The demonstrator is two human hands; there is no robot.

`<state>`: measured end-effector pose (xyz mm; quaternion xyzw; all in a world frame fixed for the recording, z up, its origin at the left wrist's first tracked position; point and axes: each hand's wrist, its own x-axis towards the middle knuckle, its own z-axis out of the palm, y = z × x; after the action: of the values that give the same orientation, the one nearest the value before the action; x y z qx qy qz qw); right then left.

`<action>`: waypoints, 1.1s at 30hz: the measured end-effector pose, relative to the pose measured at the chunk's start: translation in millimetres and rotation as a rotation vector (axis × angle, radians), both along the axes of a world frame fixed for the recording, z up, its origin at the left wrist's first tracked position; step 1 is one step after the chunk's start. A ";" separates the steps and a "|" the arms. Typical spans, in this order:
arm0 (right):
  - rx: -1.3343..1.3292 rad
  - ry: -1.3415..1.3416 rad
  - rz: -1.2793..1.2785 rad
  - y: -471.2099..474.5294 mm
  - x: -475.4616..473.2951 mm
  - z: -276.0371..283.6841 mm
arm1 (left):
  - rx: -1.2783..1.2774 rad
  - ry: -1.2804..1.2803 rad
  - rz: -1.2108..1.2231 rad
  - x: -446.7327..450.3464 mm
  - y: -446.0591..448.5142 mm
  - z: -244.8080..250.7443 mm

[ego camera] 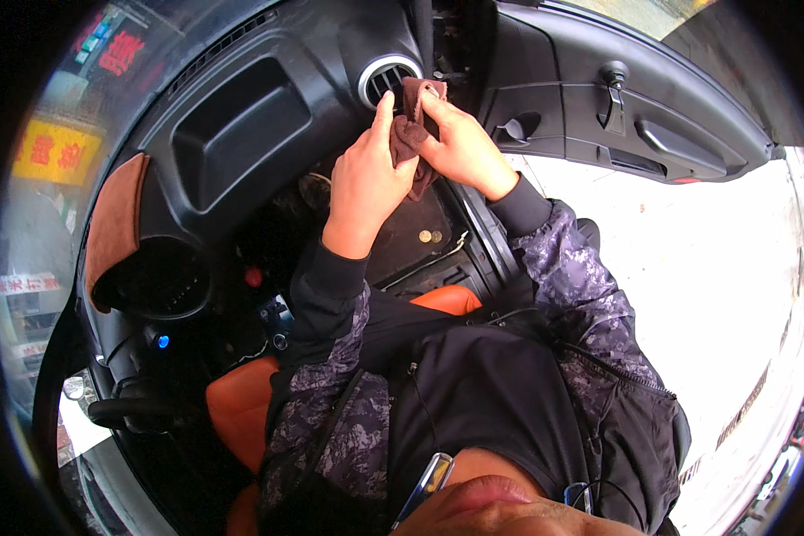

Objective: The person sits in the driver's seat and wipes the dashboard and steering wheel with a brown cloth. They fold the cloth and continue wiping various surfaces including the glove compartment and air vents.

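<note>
A dark brown cloth (410, 137) is bunched between my two hands, in front of the round air vent (380, 82) at the dashboard's end. My left hand (368, 184) holds the cloth's near side, its index finger extended up to the vent slats. With thumb and fingers my right hand (465, 144) grips the cloth's upper folds, just right of the vent's silver ring. Part of the cloth hangs below the hands. The fingertips buried in the folds are hidden.
The open car door (633, 100) stands at upper right. On the left is the black dashboard (241, 134) with a recessed tray. A brown cover (117, 228) lies over the instrument hood. Two coins (430, 236) rest on the floor mat. An orange seat (241, 409) is beside me.
</note>
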<state>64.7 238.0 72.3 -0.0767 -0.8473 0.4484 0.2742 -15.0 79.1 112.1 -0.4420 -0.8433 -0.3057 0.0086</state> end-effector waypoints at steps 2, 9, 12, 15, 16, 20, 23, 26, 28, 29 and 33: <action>0.019 0.057 0.004 8.9 -2.9 3.6 | 0.034 0.009 0.000 1.8 3.6 -1.5; -0.022 0.035 0.002 10.9 -1.5 -12.1 | 0.099 -0.017 -0.017 2.6 1.9 -16.4; -0.037 -0.017 -0.042 6.2 10.0 -13.7 | 0.125 -0.063 -0.016 5.3 -4.8 -27.5; 0.044 0.099 -0.035 7.9 10.4 -6.1 | 0.267 -0.112 -0.001 5.5 -9.0 -36.1; 0.081 0.173 -0.057 7.6 4.6 -3.5 | 0.306 -0.135 0.002 3.8 -8.4 -37.5; 0.103 0.092 -0.103 1.4 -9.7 -7.8 | 0.309 -0.147 -0.018 -4.8 -8.7 -34.0; 0.083 0.122 -0.109 -7.2 -4.7 -27.1 | 0.268 -0.135 -0.045 -6.0 -10.1 -30.4; 0.099 0.148 -0.114 -11.8 6.6 -44.4 | 0.153 -0.185 -0.014 0.0 -12.4 -34.2; 0.162 0.163 -0.094 -11.6 12.0 -47.7 | 0.189 -0.200 -0.052 3.6 -12.9 -40.6; 0.180 0.149 -0.094 -11.4 13.0 -46.7 | 0.204 -0.214 -0.047 4.0 -13.0 -44.3; 0.241 0.114 -0.141 -16.3 7.0 -32.8 | 0.357 -0.253 -0.043 -3.5 -14.4 -56.8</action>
<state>71.7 221.7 39.6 -0.0769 -0.8706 0.3266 0.3598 -18.5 64.7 55.3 -0.4095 -0.7606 -0.5032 -0.0256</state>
